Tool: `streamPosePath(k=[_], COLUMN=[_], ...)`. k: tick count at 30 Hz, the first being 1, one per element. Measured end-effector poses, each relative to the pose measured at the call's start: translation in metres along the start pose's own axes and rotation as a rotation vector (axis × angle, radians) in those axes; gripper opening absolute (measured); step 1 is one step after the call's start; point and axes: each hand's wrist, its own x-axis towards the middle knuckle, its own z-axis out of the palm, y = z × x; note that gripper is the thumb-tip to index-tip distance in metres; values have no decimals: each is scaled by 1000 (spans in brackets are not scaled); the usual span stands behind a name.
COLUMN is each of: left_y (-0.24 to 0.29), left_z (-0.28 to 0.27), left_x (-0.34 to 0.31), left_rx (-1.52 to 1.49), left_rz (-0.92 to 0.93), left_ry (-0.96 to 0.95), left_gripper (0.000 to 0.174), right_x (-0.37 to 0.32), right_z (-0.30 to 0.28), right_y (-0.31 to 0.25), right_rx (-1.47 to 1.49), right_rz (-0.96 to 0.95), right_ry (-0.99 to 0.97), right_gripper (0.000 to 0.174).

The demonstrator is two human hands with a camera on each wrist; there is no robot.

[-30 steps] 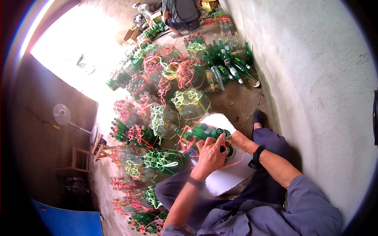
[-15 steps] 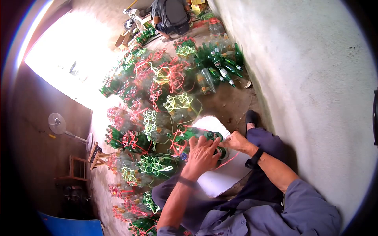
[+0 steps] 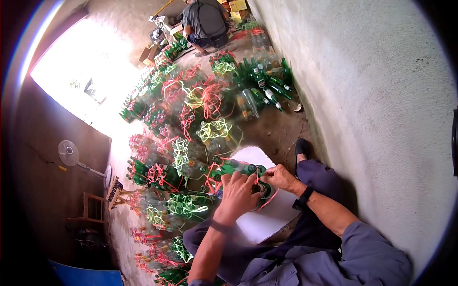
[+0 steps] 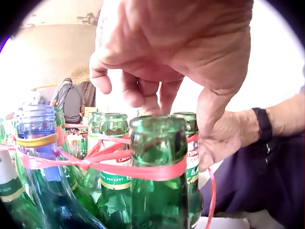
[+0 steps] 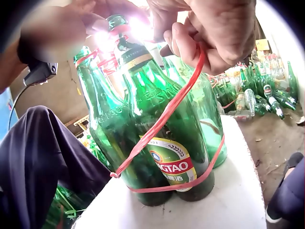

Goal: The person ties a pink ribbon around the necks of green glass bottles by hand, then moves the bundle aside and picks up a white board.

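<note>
A bundle of green glass bottles (image 5: 157, 102) stands on a white board (image 3: 260, 224) in front of the person, bound low down by red plastic twine (image 5: 164, 119). Another red band runs around the necks, past a blue-topped bottle (image 4: 37, 131) and a green bottle neck (image 4: 158, 143). The right hand (image 3: 282, 180) pinches the twine beside the necks; a taut strip runs from its fingers down to the lower band. Over the bottle mouths lies the left hand (image 4: 171, 47), fingers and thumb spread apart and pointing down, some fingertips hidden behind the necks.
Many tied bottle bundles (image 3: 181, 155) cover the floor to the left and ahead. Loose green bottles (image 3: 269, 86) lie by the wall (image 3: 372, 95). Another person (image 3: 206, 21) crouches at the back. A fan (image 3: 69, 152) and a wooden stool (image 3: 117, 193) stand at left.
The left hand's fingers draw back slightly from the right hand and spread over the necks. The loose red loop beside the bundle sits closer to the bottles. The head view has shifted a little.
</note>
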Motion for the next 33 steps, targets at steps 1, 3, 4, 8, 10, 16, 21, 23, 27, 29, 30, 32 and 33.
streamPosePath(k=[1,3,4,8,10,16,21,23,27,29,30,32,33], left_y=[-1,-5,-7,-9,-9,-13,-9,-14,-19,-23,-24,-27,-27], left_z=[-4,-7,-6,1,5,10,6,8,2,5,6,3,0], left_x=[-1,-2,-3,-4,-4,-11,-15,-20,-27,-30,-30,-29,-28], left_rx=[-30,-61,-64,-89,-91,-170,-96,-98,-182,-134,-91,-76,-61], left_rz=[-14,-31,-52,-107,-116,-176,-201,-210,-238,-250,-255,-262,-255], left_ry=[-33,-72,-84,-31,9,81,120,164,167,174,184,171,167], left_gripper=[37,31,28,21,21,19,15,12,9,11,14,14,15], right_x=[2,4,3,2,-2,-4,-1,0,2,0,0,-1,-3], right_z=[2,7,7,3,-2,2,3,3,4,5,6,7,6], right_y=[5,13,13,14,2,-10,-2,0,4,-2,-3,-4,-8], right_rx=[1,20,22,9,22,148,61,45,4,-4,44,96,106], right_rz=[2,-54,-51,-8,125,119,53,20,-20,7,-44,-91,-93], right_ry=[-2,7,5,-38,-95,-15,-39,-57,-78,-101,-61,-22,-34], right_gripper=[21,19,19,19,25,24,18,18,15,14,14,15,15])
